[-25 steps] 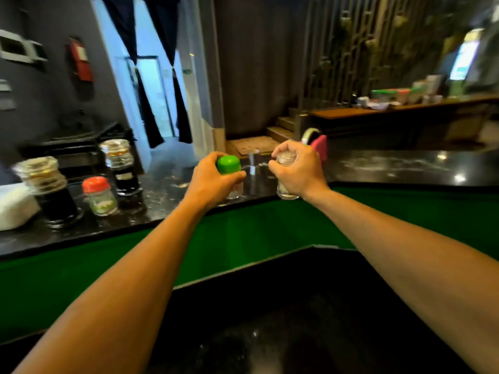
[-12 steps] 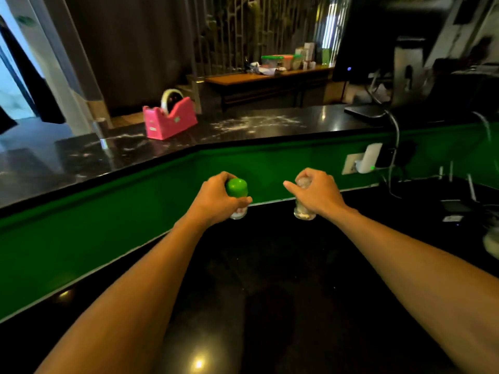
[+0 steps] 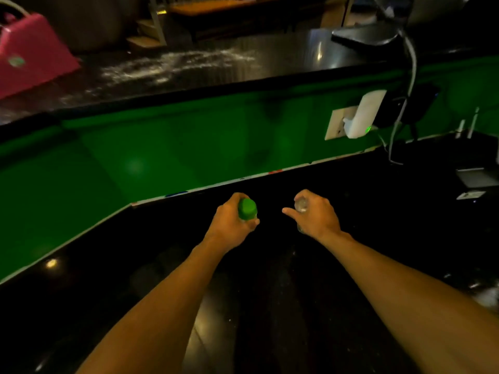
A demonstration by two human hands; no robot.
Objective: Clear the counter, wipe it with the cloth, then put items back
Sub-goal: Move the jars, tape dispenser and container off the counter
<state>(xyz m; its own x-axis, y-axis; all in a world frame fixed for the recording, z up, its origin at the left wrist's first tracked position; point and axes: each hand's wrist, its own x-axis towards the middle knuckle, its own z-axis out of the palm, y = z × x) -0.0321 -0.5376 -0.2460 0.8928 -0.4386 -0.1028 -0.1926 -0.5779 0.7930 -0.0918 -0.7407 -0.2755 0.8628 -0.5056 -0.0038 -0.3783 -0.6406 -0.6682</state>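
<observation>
Your left hand (image 3: 229, 225) is curled around a green-capped bottle (image 3: 247, 208), with the cap showing above the fingers. Your right hand (image 3: 317, 218) grips a clear jar (image 3: 301, 205) from above, thumb pointing out toward 9 o'clock. Both are held just beside each other over the dark lower counter (image 3: 270, 298), a little past the middle of the view; you cannot tell whether either one touches the surface. From the hands, a green panel (image 3: 162, 147) rises at 12 o'clock and runs round to 9 o'clock, with the upper counter (image 3: 283, 63) on top of it, streaked with pale smears. A pink tape dispenser (image 3: 35, 58) sits on that upper counter at 10 o'clock. At 2 o'clock a wall socket (image 3: 332, 128) on the panel carries a white plug (image 3: 364, 112), and a grey cable (image 3: 411, 71) hangs down past it to the lower counter. At 3 o'clock, well apart from your right hand, a flat grey device (image 3: 478, 178) and a small card (image 3: 471, 195) lie on the lower counter. The stretch directly under your forearms shows only glare spots.
</observation>
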